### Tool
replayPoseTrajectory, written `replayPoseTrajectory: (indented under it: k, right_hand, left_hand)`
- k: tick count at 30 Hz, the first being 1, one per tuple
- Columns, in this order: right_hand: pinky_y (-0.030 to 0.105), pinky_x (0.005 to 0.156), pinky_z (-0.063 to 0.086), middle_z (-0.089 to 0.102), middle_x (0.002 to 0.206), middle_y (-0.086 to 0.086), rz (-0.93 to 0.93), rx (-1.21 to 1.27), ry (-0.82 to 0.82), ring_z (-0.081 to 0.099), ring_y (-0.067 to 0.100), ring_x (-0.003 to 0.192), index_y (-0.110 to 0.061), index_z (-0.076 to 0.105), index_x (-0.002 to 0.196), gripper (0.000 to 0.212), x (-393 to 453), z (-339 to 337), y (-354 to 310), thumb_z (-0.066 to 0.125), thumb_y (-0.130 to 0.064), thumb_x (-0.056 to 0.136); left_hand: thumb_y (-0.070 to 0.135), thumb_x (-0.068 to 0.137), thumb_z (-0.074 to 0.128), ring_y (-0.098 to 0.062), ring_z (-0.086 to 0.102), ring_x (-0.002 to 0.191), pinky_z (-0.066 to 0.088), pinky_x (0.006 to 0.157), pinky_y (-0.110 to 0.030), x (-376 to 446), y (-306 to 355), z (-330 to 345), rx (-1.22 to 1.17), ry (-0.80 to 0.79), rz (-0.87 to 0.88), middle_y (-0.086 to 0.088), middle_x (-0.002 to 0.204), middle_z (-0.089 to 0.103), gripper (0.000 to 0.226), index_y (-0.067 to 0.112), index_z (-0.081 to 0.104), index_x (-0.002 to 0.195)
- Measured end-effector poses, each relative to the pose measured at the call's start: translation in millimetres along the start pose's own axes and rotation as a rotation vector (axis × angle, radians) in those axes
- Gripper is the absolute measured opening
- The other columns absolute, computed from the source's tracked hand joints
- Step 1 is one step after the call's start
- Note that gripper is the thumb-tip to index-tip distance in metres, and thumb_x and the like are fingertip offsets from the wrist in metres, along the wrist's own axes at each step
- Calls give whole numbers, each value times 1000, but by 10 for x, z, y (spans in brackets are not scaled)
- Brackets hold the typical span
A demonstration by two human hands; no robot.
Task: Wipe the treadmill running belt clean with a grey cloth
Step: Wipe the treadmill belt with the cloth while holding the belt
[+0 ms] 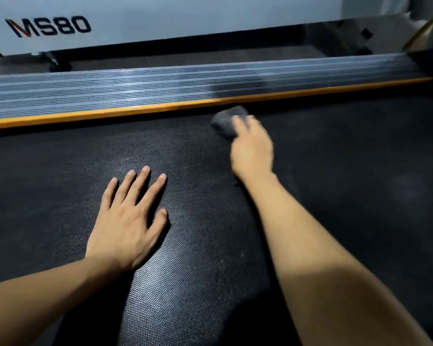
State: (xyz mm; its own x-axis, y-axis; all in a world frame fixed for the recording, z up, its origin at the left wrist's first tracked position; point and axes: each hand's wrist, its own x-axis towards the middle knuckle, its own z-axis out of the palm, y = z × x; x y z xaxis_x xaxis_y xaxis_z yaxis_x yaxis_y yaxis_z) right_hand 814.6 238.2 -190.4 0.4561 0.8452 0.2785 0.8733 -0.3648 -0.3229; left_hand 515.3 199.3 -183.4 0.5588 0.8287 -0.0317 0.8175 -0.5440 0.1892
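Right hand (pixel 251 146), upper centre of frame, blurred, fingers pressed down over a bunched grey cloth (pixel 226 121); the grip covers the cloth's near side, thumb not visible. Cloth sits on the running belt (pixel 360 183), just below the orange strip (pixel 110 113) that runs across the frame from lower left to upper right. Left hand (pixel 133 221), lower left of centre, lies flat and spread on the belt, palm down, fingers apart, nothing under or in it. Both forearms bare, entering from the bottom edge. Belt is black with a fine woven texture; a lighter sheen shows between the two arms. Above the orange strip, a ribbed grey side rail (pixel 160 86). Upper left, a white panel (pixel 185 16) marked "MS80".
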Motion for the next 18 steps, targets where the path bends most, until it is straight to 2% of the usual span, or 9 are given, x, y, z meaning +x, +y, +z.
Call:
replayPoseTrajectory:
  k: [2,4,6,8,10,13,15,18]
  right_hand:
    - [41,117,26,30,157,17,174,-53,-29,31,33,143,-19,39,148,55,69,-119,268,46,-12,94]
    - [40,119,20,23,160,14,229,-39,-48,24,30,146,-20,33,151,59,63,-118,241,48,-12,95]
    - [42,116,26,30,156,20,135,2,-23,32,36,142,-16,41,147,58,-40,-62,-30,52,-12,90]
    - [44,114,31,37,152,23,-47,63,-78,39,40,137,-15,48,143,57,-225,25,-381,55,-10,87]
    - [44,115,31,35,155,19,-229,89,-160,36,36,140,-19,44,146,61,-403,50,-642,56,-9,87]
    - [45,113,35,36,154,16,-307,63,-151,39,35,138,-23,44,146,62,-360,7,-517,54,-8,87]
    - [47,110,38,40,151,20,-185,-22,-59,44,38,133,-20,47,144,61,-253,-30,-157,53,-11,84]
    - [46,115,30,31,156,19,153,-57,27,34,37,140,-20,39,149,58,-206,-193,420,49,-13,92]
  left_hand:
    - [57,98,24,-22,7,159,6,128,-50,1,19,8,-10,6,-3,-2,171,14,67,36,16,162]
    - [56,98,26,-22,8,159,7,127,-51,3,26,18,-12,12,-10,-2,171,15,67,36,18,162]
    - [55,98,27,-23,8,159,8,127,-51,0,33,21,-11,10,-10,-3,171,16,67,35,19,162]
    - [55,98,27,-24,9,158,8,127,-51,0,22,15,6,1,-11,-3,171,16,68,35,18,162]
    - [55,97,27,-24,10,158,8,127,-50,3,23,6,12,2,-11,-3,171,17,68,35,19,161]
    - [56,97,26,-23,9,158,7,128,-49,3,17,11,11,2,-4,-2,171,16,68,36,18,161]
    - [56,97,25,-22,8,159,6,128,-49,8,13,9,4,7,-7,-1,171,15,68,36,17,162]
    - [56,98,24,-21,7,159,6,128,-49,-7,28,12,2,21,-13,-1,171,14,67,36,17,162]
